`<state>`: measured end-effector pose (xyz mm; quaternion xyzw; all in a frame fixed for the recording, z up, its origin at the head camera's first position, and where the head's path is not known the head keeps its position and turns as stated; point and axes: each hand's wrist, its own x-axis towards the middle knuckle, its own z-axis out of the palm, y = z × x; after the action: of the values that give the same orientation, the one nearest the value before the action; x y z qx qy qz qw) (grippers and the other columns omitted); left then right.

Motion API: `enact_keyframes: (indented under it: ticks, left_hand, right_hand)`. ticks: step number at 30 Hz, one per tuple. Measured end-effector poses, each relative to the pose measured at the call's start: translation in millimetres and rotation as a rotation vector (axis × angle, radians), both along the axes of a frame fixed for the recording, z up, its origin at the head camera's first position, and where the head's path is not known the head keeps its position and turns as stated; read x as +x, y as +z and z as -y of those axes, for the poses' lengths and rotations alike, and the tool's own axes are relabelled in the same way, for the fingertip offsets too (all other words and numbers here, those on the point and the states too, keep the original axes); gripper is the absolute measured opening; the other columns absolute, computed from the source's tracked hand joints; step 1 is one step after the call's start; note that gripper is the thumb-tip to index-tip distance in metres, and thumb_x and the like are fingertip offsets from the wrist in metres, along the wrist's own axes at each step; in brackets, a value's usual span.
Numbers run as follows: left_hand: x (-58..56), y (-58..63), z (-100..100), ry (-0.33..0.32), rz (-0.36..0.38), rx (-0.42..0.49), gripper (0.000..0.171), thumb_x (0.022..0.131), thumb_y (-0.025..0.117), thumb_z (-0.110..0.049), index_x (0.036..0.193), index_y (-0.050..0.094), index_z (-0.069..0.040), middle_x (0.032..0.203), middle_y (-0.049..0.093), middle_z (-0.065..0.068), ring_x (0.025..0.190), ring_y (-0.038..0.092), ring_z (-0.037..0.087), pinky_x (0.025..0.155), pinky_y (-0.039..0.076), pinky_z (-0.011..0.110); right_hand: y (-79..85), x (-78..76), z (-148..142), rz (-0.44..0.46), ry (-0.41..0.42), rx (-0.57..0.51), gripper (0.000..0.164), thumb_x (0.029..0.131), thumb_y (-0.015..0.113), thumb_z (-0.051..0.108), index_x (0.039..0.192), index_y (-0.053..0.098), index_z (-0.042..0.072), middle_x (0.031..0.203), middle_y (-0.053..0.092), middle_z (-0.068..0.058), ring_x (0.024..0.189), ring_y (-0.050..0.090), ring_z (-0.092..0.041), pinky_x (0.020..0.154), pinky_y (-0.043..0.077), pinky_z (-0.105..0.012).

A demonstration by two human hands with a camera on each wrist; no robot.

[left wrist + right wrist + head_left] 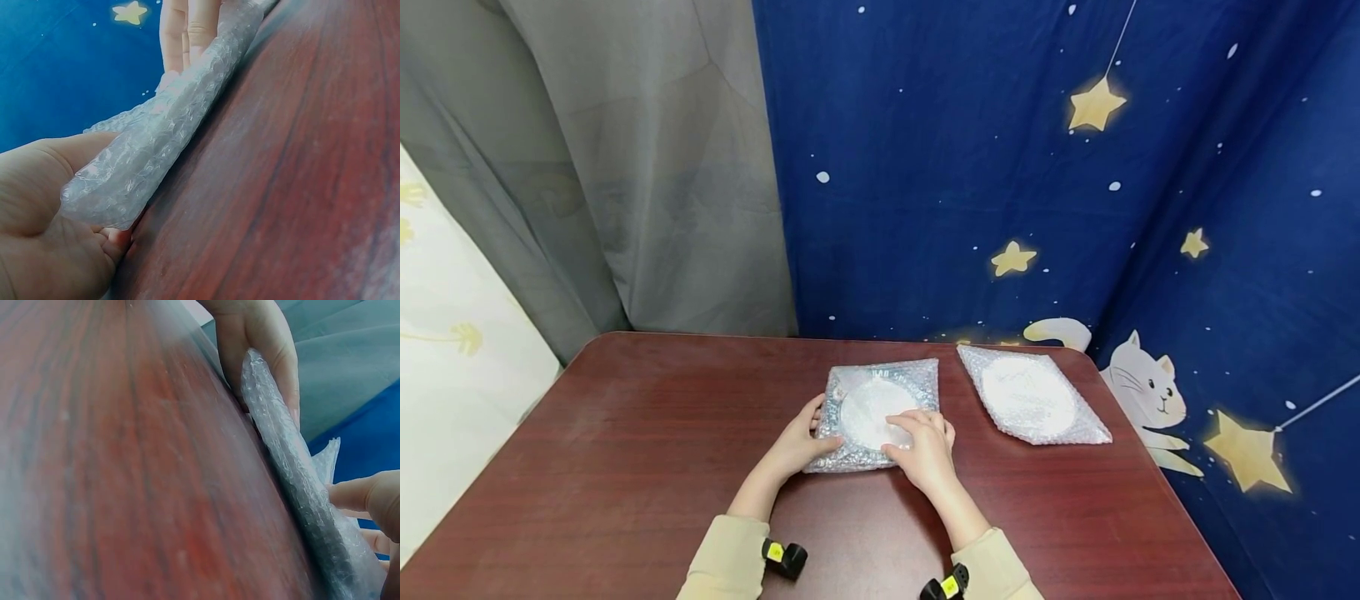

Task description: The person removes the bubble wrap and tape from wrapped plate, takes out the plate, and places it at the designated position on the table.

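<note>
A square bubble-wrap packet with a pale round shape showing through it lies in front of me, its near side lifted a little in the wrist views. My left hand grips its left edge, thumb on top and fingers underneath, as the left wrist view shows. On the upper face, toward the right, my right hand rests with its fingers bent slightly and its fingertips touching the wrap. Light glints off the clear bubbles of the packet in the right wrist view.
A second bubble-wrap packet, also with a round white shape inside, lies at the back right of the dark red wooden table. Behind the table hang a grey curtain and a blue curtain with stars.
</note>
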<state>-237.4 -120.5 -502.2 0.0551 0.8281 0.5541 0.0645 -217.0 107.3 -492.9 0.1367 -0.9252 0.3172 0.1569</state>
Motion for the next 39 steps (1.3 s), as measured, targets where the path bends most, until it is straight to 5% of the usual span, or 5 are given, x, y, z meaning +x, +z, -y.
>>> enact_keyframes:
  ticks: [13, 24, 39]
  left_hand:
    - [-0.5, 0.0, 0.4, 0.003, 0.003, 0.018, 0.084, 0.082, 0.075, -0.011, 0.149, 0.025, -0.001, 0.138, 0.041, 0.024, 0.121, 0.042, 0.037, 0.096, 0.038, 0.054]
    - [-0.4, -1.2, 0.6, -0.002, 0.004, 0.015, 0.085, 0.082, 0.076, -0.013, 0.150, 0.025, -0.001, 0.137, 0.042, 0.024, 0.120, 0.043, 0.036, 0.095, 0.039, 0.053]
    - [-0.8, -1.8, 1.0, -0.005, -0.002, 0.015, 0.085, 0.082, 0.076, -0.013, 0.149, 0.025, 0.000, 0.137, 0.042, 0.024, 0.119, 0.043, 0.035, 0.094, 0.039, 0.053]
  right_hand:
    - [0.9, 0.8, 2.9, 0.000, 0.081, -0.028, 0.048, 0.067, 0.084, 0.020, 0.111, 0.070, 0.010, 0.104, 0.067, 0.001, 0.115, 0.046, -0.026, 0.102, 0.012, -0.068]
    - [2.2, 1.2, 4.0, 0.055, 0.118, -0.038, 0.033, 0.071, 0.083, 0.019, 0.102, 0.074, 0.014, 0.107, 0.064, 0.004, 0.124, 0.041, -0.032, 0.102, 0.004, -0.069]
    - [1.8, 2.2, 4.0, 0.048, 0.127, -0.037, 0.053, 0.071, 0.082, 0.022, 0.121, 0.066, 0.022, 0.109, 0.063, 0.003, 0.122, 0.041, -0.028, 0.102, 0.008, -0.066]
